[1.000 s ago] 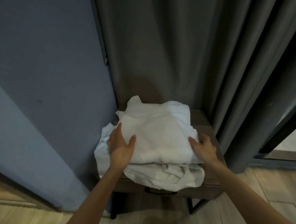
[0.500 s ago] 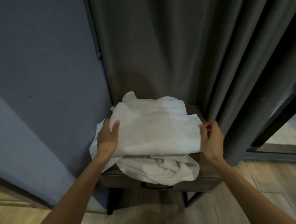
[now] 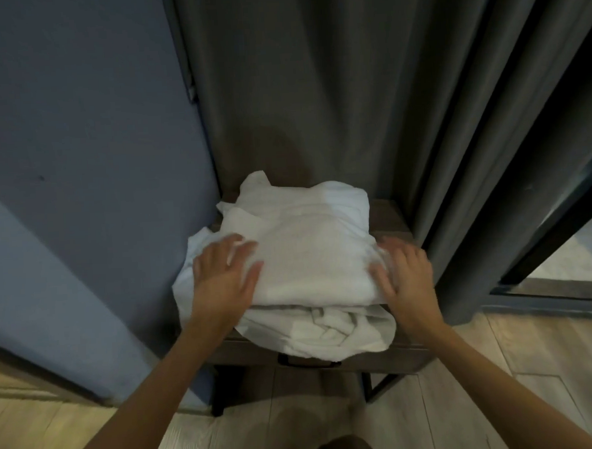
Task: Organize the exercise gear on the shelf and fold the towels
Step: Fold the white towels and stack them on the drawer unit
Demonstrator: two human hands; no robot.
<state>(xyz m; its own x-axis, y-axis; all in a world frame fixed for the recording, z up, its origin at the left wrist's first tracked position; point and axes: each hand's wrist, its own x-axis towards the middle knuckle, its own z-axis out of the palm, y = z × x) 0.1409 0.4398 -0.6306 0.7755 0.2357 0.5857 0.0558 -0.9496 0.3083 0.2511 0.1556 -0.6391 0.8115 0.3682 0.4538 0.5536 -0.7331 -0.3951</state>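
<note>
A folded white towel (image 3: 310,258) lies on top of a crumpled towel (image 3: 320,329) on a small desk (image 3: 390,216). It is judged to be pressed flat so that the fold is set. The left hand (image 3: 222,279) is laid on its left part, fingers (image 3: 235,241) straight and spread, nothing gripped. The right hand (image 3: 407,277) is placed over its right edge, fingers (image 3: 393,245) slightly bent; no pinch is seen. The desk is set against a grey curtain (image 3: 314,86) and a blue wall (image 3: 77,132).

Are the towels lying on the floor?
No, the white towels are piled on a small table, up off the wooden floor.
</note>
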